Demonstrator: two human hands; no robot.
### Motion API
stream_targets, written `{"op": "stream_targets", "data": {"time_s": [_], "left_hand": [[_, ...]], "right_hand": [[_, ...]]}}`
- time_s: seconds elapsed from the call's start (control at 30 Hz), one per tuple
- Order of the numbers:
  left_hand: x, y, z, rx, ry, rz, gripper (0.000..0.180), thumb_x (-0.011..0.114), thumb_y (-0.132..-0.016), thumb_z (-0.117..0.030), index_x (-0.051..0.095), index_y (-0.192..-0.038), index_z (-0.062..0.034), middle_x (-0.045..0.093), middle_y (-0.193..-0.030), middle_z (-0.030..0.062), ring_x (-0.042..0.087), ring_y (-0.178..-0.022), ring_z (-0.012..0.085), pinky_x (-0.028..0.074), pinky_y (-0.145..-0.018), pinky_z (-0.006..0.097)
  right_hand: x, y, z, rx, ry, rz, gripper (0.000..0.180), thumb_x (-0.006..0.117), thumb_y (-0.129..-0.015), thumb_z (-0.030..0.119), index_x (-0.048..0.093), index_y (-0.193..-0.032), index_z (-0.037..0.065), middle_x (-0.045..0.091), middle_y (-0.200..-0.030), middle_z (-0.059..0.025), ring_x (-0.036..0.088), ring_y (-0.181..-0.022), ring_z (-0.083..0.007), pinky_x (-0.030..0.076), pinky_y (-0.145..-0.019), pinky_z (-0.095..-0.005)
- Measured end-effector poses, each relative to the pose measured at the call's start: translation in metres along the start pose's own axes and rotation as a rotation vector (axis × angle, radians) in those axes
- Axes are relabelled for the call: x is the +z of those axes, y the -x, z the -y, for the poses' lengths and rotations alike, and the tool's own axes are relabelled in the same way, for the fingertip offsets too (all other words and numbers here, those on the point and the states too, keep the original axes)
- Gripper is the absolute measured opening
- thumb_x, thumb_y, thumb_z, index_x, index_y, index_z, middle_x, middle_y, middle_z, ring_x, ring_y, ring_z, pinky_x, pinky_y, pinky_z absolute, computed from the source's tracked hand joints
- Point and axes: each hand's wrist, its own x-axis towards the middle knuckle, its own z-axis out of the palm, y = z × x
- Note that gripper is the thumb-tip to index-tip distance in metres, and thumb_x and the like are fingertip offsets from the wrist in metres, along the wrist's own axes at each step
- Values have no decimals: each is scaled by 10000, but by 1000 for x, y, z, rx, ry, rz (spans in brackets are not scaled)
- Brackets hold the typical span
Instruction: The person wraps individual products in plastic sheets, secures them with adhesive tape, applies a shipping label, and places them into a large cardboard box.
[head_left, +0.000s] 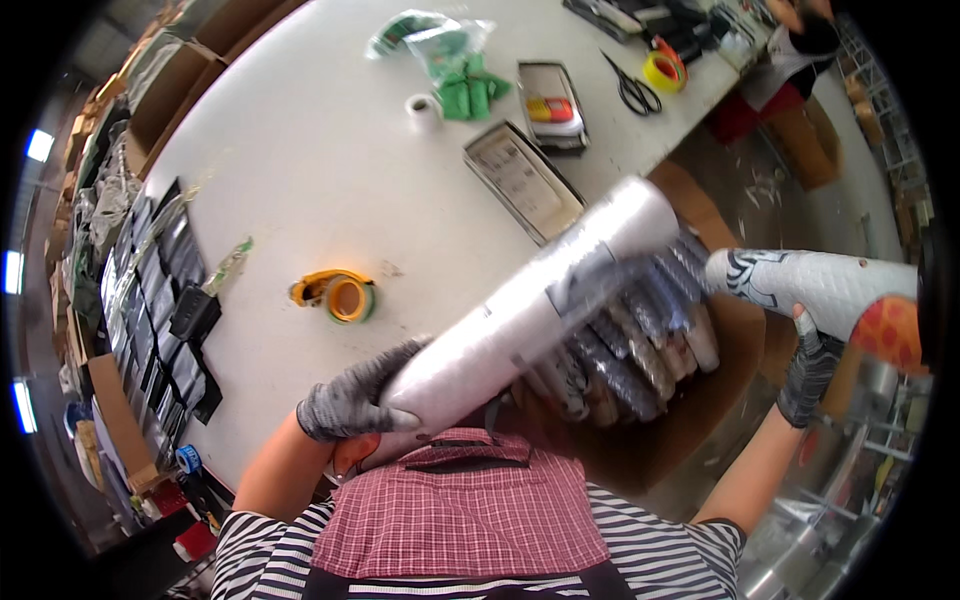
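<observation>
My left hand (358,395), in a grey knit glove, is closed around the lower end of a long white roll (530,305) in clear plastic. This roll slants up to the right, over the table edge and the box, its far end blurred. Out to the right, my right hand (808,368), gloved with bare fingertips, grips a second wrapped roll (815,280) from below. That one is white with a dark pattern and an orange-red patch at its outer end. Between them, a cardboard box (742,340) holds several wrapped rolls (640,355) in grey, blue and beige.
On the white table (300,190) lie a tape dispenser (345,297), a shallow tray (525,180), black scissors (632,88), yellow tape (665,72) and a small white roll (423,113). Dark flat packages (165,300) cover the left side. Another person (805,45) is at the far right.
</observation>
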Motion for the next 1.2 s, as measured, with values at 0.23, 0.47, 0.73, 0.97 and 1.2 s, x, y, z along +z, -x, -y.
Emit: {"op": "stream_targets", "data": {"time_s": [0.23, 0.47, 0.73, 0.97, 1.2], "left_hand": [[-69, 36, -42, 415, 313, -532, 930, 762, -712, -234, 301, -1486, -5, 489, -1384, 159, 503, -1253, 291, 412, -1058, 400], [-177, -63, -72, 146, 307, -796, 908, 745, -828, -407, 248, -1518, -92, 522, -1311, 144, 563, -1111, 281, 512, -931, 412], [-211, -128, 30, -116, -891, -846, 884, 729, -795, -414, 300, -1469, -38, 240, -1515, 263, 214, -1402, 456, 259, -1161, 462], [-98, -48, 44, 440, -1032, -734, 297, 612, -852, -24, 624, -1148, -7, 613, -1165, 207, 575, -1129, 362, 439, -1006, 423], [-23, -92, 153, 417, -1363, -187, 285, 620, -781, -102, 665, -1061, -86, 635, -1130, 111, 593, -1080, 316, 464, -949, 458]], "right_hand": [[176, -37, 173, -412, -114, 70, 630, 761, -780, 292, 531, -1301, 23, 573, -1274, -113, 552, -1155, -247, 390, -1036, -380], [407, -23, 300, -8, -779, 1002, 534, 641, -860, 458, 606, -1226, 71, 656, -1137, -123, 613, -1072, -243, 448, -954, -380], [403, 90, 214, -42, -684, 1028, 260, 586, -935, 152, 667, -1144, 18, 709, -993, -133, 655, -929, -200, 499, -872, -310], [287, 205, -30, 595, -94, 1123, 374, 581, -914, 301, 646, -1168, 34, 628, -1191, -228, 620, -1061, -328, 491, -926, -364], [414, 393, -185, 712, 310, 1381, 528, 679, -774, 313, 590, -1232, 66, 575, -1281, -236, 548, -1214, -339, 466, -978, -433]]}}
